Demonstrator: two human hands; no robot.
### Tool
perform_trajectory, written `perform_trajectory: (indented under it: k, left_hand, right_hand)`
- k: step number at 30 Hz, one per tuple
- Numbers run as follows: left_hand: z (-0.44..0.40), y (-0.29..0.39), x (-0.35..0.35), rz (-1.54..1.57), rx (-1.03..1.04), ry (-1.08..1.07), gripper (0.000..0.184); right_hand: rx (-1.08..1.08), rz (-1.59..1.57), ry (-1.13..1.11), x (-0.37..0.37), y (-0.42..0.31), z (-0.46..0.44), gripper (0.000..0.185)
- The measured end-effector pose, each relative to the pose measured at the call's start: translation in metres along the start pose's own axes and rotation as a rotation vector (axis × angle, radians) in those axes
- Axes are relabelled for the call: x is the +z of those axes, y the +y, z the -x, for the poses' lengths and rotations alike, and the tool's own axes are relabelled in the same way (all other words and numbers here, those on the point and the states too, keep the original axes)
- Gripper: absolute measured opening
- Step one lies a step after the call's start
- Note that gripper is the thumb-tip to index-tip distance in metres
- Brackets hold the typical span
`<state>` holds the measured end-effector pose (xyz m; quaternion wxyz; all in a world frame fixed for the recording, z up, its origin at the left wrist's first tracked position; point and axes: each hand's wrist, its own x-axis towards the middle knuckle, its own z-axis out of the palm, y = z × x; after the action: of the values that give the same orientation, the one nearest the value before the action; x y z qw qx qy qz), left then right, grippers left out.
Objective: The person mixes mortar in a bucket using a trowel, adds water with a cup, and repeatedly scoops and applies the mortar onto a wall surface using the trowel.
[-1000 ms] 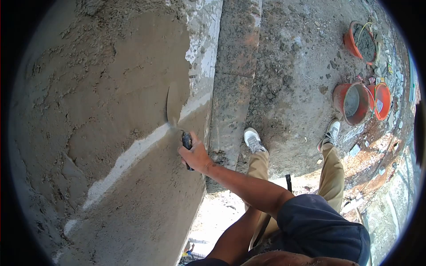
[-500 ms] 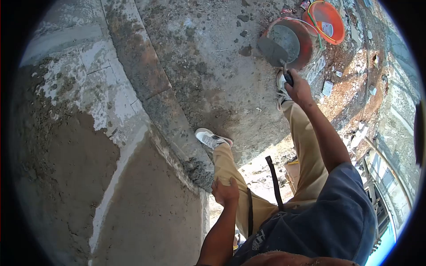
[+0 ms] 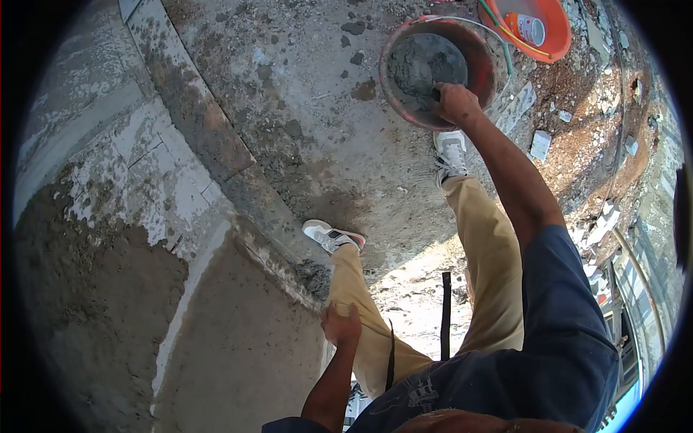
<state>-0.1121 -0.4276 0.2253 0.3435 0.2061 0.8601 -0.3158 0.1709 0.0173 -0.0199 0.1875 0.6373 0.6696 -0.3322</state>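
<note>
My right hand (image 3: 458, 103) is closed round the handle of a trowel, over the near rim of a reddish bucket (image 3: 482, 65). Grey wet mortar (image 3: 426, 65) fills part of the bucket. The trowel's blade is down in it and hard to make out. My left hand (image 3: 341, 323) rests against my bent leg in tan trousers (image 3: 349, 285). Its thumb stands apart from loosely curled fingers, and I see nothing held in it.
An orange tub (image 3: 559, 36) with a white and orange container (image 3: 527, 29) inside stands beyond the bucket. To the left is a plastered wall (image 3: 238, 339) with a damp grey surface. Board-like edging (image 3: 195, 108) runs along its foot. Rubble (image 3: 541, 144) lies to the right.
My right hand has lowered the trowel from above the bucket's edge into the mortar. The bucket appears nearer and further left. My left hand stays against my leg.
</note>
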Motion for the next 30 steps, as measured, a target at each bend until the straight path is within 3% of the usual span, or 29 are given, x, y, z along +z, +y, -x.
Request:
perform_trajectory:
  k: [6,9,10,15,17,19,23,27,30]
  left_hand:
    - [0.0,0.016,-0.009,-0.011,-0.025,-0.048,0.072]
    - [-0.001,0.016,-0.016,-0.01,-0.052,-0.109,0.075]
    - [-0.004,0.018,-0.016,-0.007,-0.038,-0.131,0.076]
    - [-0.015,0.016,-0.018,-0.085,-0.082,-0.239,0.078]
    - [-0.018,0.012,-0.016,-0.089,-0.069,-0.239,0.077]
    - [-0.018,-0.001,-0.011,-0.073,-0.05,-0.207,0.076]
    - [-0.024,-0.024,-0.002,-0.023,-0.035,-0.183,0.075]
    - [-0.027,-0.043,-0.006,0.052,-0.04,-0.221,0.076]
    - [-0.031,-0.058,-0.011,0.111,-0.056,-0.236,0.073]
  right_hand:
    - [-0.181,-0.283,-0.037,0.002,0.019,0.01,0.044]
    - [-0.132,-0.465,-0.152,0.001,0.039,0.026,0.04]
    - [-0.015,-0.749,-0.202,0.001,0.039,0.043,0.031]
    - [-0.118,-0.838,-0.049,0.02,0.06,0.077,0.011]
    - [-0.061,-0.795,-0.066,0.007,0.051,0.077,0.014]
    - [0.027,-0.782,-0.098,-0.005,0.026,0.082,0.021]
    - [-0.018,-1.109,0.031,-0.009,-0.048,0.12,0.038]
    - [-0.002,-1.289,0.16,-0.018,-0.192,0.188,0.047]
    - [0.007,-1.234,0.22,0.014,-0.313,0.231,0.049]
